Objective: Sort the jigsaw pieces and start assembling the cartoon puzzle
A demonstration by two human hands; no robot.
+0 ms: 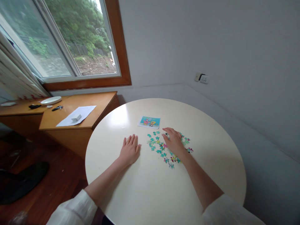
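My left hand [130,149] lies flat on the round cream table [150,190], fingers stretched out, holding nothing. My right hand [173,140] rests palm down over a scatter of loose jigsaw pieces [157,145], mostly teal with some pink and yellow. Its fingers are extended and reach toward the far pieces. A small colourful reference picture [149,121] lies on the table just beyond both hands. Some pieces are hidden under my right hand.
A wooden desk [77,125] stands to the left under a window, with a sheet of paper [76,115], a white plate [51,100] and small dark items. A wall socket [202,78] sits on the grey wall. A dark chair base [21,181] is on the wooden floor.
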